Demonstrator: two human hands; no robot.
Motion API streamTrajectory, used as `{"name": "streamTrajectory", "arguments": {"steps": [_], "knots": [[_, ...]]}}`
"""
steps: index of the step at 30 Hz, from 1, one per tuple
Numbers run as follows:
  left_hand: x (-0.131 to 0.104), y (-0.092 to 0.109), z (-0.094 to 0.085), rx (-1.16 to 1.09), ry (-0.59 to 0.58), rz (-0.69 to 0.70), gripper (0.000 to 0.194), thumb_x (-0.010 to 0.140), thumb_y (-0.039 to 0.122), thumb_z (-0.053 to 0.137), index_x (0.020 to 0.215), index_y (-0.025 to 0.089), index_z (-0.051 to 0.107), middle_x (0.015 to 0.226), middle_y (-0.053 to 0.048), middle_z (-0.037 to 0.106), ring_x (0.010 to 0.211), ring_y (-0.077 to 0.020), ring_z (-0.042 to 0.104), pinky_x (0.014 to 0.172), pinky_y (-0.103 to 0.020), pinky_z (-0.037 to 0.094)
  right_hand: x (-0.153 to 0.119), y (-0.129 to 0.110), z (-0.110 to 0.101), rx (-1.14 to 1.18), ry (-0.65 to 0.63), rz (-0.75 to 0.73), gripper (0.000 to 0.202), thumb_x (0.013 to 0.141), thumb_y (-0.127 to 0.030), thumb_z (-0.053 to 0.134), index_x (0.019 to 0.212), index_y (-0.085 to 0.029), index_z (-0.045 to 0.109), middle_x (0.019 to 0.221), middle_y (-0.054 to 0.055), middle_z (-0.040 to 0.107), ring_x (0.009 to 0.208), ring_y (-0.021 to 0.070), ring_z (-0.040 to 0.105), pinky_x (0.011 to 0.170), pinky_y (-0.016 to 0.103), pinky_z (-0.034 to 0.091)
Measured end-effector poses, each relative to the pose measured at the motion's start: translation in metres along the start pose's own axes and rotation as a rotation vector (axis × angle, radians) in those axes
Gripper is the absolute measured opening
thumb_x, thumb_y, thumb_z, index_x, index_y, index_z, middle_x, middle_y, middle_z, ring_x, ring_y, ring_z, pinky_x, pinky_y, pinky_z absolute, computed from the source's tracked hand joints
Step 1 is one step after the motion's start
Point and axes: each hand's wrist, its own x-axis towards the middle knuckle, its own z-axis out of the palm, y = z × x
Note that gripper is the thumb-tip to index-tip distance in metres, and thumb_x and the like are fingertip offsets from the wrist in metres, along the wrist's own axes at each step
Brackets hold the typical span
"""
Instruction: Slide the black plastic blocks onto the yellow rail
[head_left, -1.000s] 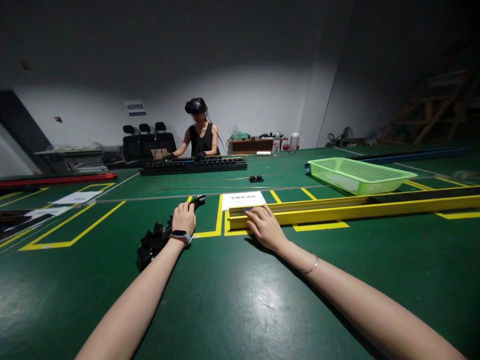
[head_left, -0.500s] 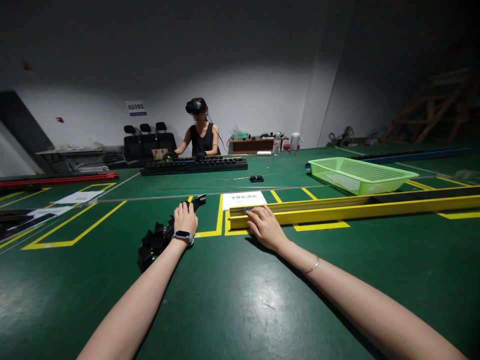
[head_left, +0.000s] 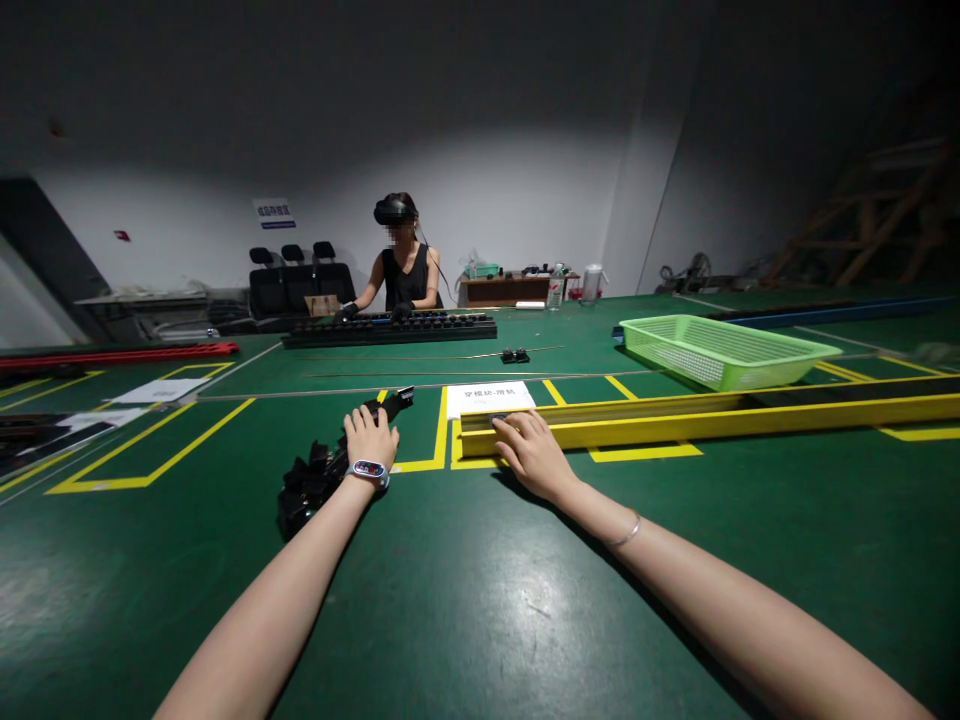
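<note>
My left hand [head_left: 370,440] lies over a line of small black plastic parts [head_left: 313,482] on the green table, fingers spread and lying across them. The line slants from beside my wrist up to a single end piece [head_left: 403,396] beyond my fingertips. On the right, my right hand [head_left: 536,455] is at the near-left end of a long yellow rail [head_left: 675,424]. Its thumb and fingers are bent around a small dark block [head_left: 498,420] in the rail's channel; most of the block is hidden.
A white label sheet [head_left: 487,398] lies behind the rail end. The green basket [head_left: 727,350] stands behind the rail. Two black parts [head_left: 515,356] and thin rods lie further back. Across the table a person [head_left: 405,270] works at a black rail assembly [head_left: 390,330].
The dark block seems slightly shifted under my right fingertips. My left hand stays on the black parts with barely any movement. The whole view has drifted a little.
</note>
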Motion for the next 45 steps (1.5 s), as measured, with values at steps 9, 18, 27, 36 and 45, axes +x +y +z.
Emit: {"name": "streamTrajectory", "arguments": {"steps": [9,18,27,36,45], "knots": [[0.000,0.001,-0.005,0.064,0.005,0.010,0.047,0.083,0.031,0.045,0.122,0.006,0.050,0.115,-0.024,0.055,0.112,-0.0358,0.047,0.099,-0.053,0.026,-0.003,-0.002,0.001,-0.047,-0.024,-0.017,0.043,0.091,-0.040,0.042,0.133,-0.032,0.046,0.118,0.009,0.048,0.113,0.0245,0.041,0.104,0.047,0.029],[0.001,0.003,-0.009,0.045,-0.038,0.010,0.041,0.084,0.025,0.043,0.119,0.007,0.049,0.103,-0.019,0.054,0.097,-0.0311,0.051,0.082,-0.043,0.041,-0.003,-0.003,0.002,-0.043,-0.007,0.034,0.039,0.091,-0.041,0.040,0.125,-0.026,0.053,0.118,0.010,0.048,0.114,0.0248,0.041,0.105,0.047,0.029],[0.004,0.004,-0.012,0.013,-0.081,0.074,0.029,0.085,0.022,0.041,0.109,0.011,0.055,0.101,-0.017,0.055,0.097,-0.0281,0.049,0.077,-0.038,0.044,-0.003,-0.001,0.004,-0.042,0.030,0.082,0.035,0.091,-0.042,0.040,0.118,-0.025,0.055,0.117,0.010,0.049,0.114,0.0253,0.040,0.106,0.048,0.027],[0.004,0.005,-0.009,-0.017,-0.075,0.142,0.028,0.087,0.029,0.041,0.106,0.016,0.058,0.101,-0.016,0.054,0.096,-0.0293,0.051,0.078,-0.039,0.042,-0.003,-0.001,0.003,-0.055,0.052,0.104,0.033,0.091,-0.041,0.039,0.114,-0.023,0.055,0.114,0.010,0.049,0.114,0.0247,0.040,0.107,0.047,0.024],[0.003,0.004,-0.009,-0.034,-0.107,0.109,0.032,0.089,0.030,0.039,0.114,0.019,0.055,0.118,-0.015,0.049,0.093,-0.0252,0.056,0.074,-0.035,0.046,-0.003,-0.002,0.002,-0.070,0.075,0.118,0.031,0.091,-0.041,0.038,0.111,-0.023,0.055,0.113,0.009,0.049,0.114,0.0248,0.040,0.107,0.049,0.023]]}}
